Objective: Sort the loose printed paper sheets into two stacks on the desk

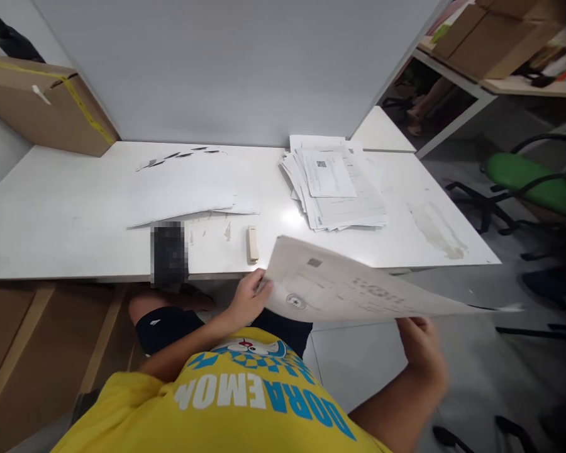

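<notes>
A printed sheet of paper (pixel 339 286) is held up in front of my chest, tilted, beyond the desk's front edge. My left hand (pixel 252 297) pinches its left edge between thumb and fingers. Under its lower right edge my right hand (pixel 419 346) grips the paper, with the fingers partly hidden behind it. Just past my left hand, a small cream stapler (pixel 252 244) lies on the white desk (pixel 66 214). A messy stack of printed papers (pixel 334 182) sits farther back on the desk, right of centre.
Large white sheets (pixel 183 189) lie at the desk's back left, near a blurred-out dark object (pixel 168 253). A cardboard box (pixel 47 104) stands at the far left. A grey partition (pixel 236 69) rises behind. At right are a green chair (pixel 532 182) and another table with a box (pixel 495 41).
</notes>
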`<state>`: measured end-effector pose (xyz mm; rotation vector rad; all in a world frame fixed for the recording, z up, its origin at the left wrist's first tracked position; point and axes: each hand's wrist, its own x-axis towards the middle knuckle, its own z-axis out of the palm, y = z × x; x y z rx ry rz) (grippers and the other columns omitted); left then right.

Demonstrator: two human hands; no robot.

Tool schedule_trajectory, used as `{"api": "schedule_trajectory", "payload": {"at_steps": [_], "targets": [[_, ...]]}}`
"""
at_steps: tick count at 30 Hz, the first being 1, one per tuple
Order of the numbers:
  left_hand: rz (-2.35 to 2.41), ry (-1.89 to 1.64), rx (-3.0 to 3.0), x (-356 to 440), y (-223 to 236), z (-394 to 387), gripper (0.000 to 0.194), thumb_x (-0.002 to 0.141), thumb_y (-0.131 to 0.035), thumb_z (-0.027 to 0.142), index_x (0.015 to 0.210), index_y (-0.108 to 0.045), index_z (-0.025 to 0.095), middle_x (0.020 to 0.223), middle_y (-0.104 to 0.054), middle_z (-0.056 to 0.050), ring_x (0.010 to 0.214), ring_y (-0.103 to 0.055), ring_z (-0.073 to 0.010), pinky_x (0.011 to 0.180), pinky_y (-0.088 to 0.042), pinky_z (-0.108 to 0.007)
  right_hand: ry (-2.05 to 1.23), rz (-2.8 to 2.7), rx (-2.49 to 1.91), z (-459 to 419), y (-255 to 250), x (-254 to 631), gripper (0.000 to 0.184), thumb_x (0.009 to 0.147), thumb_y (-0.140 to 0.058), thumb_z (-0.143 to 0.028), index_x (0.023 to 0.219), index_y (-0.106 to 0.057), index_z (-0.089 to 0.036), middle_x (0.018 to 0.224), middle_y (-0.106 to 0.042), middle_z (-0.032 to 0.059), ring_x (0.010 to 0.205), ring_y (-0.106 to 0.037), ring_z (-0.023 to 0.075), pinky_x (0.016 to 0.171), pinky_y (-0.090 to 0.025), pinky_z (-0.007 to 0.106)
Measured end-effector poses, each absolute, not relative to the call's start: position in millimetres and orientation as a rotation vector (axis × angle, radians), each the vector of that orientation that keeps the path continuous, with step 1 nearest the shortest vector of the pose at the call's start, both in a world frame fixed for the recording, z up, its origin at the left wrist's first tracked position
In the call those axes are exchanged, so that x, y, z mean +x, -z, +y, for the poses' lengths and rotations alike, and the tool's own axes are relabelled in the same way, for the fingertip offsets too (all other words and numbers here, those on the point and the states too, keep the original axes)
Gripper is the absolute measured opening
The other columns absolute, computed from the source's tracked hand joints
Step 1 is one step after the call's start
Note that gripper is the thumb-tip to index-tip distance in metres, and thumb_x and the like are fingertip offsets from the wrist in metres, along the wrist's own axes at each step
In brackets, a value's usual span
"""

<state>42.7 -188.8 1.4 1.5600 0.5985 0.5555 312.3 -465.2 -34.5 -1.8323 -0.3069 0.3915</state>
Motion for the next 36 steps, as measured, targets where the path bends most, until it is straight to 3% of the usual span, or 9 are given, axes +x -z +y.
{"api": "schedule_trajectory", "payload": {"at_steps": [4,10,19,29,33,36], "targets": [[0.696,-0.396,1.402,-2,22,-184,0.035,0.082,-0.066,0.051,0.092,-0.061,0.017,0.088,-0.069,-0.004,0.085,-0.064,-0.0197,0.076,-0.050,-0.029,-0.716,-0.239,-1.806,-469,47,278,0.047,0.054,-0.086,-0.060,0.081,-0.075,-0.024,0.087,-0.077,0.0084,0.094,-0.069,0.0319,0.098,-0.050,0.052],[0.864,-0.388,1.343,-35,52,-180,0.033,0.075,-0.069,0.047,0.089,-0.060,0.018,0.090,-0.071,-0.005,0.090,-0.068,-0.0226,0.080,-0.053,-0.032,-0.954,-0.238,-1.628,-424,53,244,0.051,0.062,-0.084,-0.058,0.099,-0.075,-0.023,0.105,-0.078,0.0093,0.100,-0.071,0.0319,0.095,-0.054,0.048],[0.755,-0.171,1.184,-47,63,-185,0.042,0.071,-0.069,0.038,0.106,-0.063,0.017,0.111,-0.075,-0.012,0.101,-0.071,-0.0287,0.088,-0.056,-0.040,-0.990,-0.200,-1.723,-422,39,258,0.060,0.067,-0.083,-0.052,0.119,-0.064,-0.027,0.116,-0.075,0.0070,0.097,-0.073,0.0299,0.076,-0.060,0.040],[0.585,-0.075,1.175,-38,59,-189,0.051,0.076,-0.069,0.035,0.123,-0.059,0.016,0.118,-0.072,-0.013,0.113,-0.067,-0.0302,0.098,-0.051,-0.042,-0.890,-0.220,-1.798,-451,38,257,0.055,0.076,-0.078,-0.050,0.125,-0.062,-0.031,0.121,-0.073,0.0053,0.099,-0.073,0.0294,0.076,-0.062,0.039],[0.581,-0.133,1.245,-30,58,-190,0.045,0.078,-0.064,0.034,0.120,-0.058,0.018,0.110,-0.072,-0.010,0.105,-0.067,-0.0254,0.096,-0.050,-0.038,-0.839,-0.247,-1.816,-457,41,263,0.050,0.080,-0.074,-0.049,0.125,-0.062,-0.032,0.117,-0.075,0.0035,0.097,-0.074,0.0283,0.075,-0.062,0.039],[0.680,-0.216,1.458,-30,59,-192,0.035,0.082,-0.059,0.035,0.112,-0.058,0.018,0.089,-0.067,-0.005,0.084,-0.065,-0.0198,0.081,-0.052,-0.032,-0.822,-0.233,-1.837,-454,38,278,0.049,0.078,-0.074,-0.047,0.124,-0.064,-0.032,0.113,-0.076,0.0022,0.096,-0.073,0.0277,0.073,-0.061,0.036]]}}
